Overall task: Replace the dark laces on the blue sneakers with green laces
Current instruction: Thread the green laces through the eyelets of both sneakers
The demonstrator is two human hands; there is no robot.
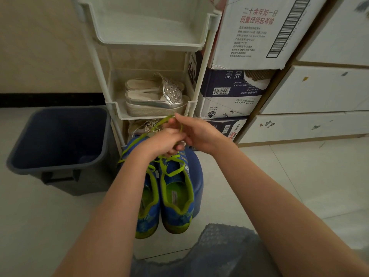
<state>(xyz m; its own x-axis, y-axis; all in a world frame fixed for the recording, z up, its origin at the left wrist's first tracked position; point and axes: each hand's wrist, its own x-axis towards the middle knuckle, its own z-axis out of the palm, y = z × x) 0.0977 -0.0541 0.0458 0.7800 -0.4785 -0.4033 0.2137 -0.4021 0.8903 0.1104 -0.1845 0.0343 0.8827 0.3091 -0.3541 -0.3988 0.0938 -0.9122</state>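
Two blue sneakers with lime-green trim sit side by side on a blue stool (197, 182), heels towards me: the left sneaker (148, 206) and the right sneaker (177, 198). A green lace (173, 172) runs through the right sneaker's eyelets. My left hand (165, 142) and my right hand (196, 132) meet above the sneakers' toes, both gripping a loose length of green lace (159, 122) that loops up over the fingers. My forearm hides part of the left sneaker. No dark lace is visible.
A white plastic shoe rack (151, 114) stands right behind the sneakers, with silver platform sandals (155, 98) on a shelf. A dark blue bin (58, 140) is at the left. Stacked cardboard boxes (231, 92) and white drawers (311, 90) fill the right. My knee (211, 254) is at the bottom.
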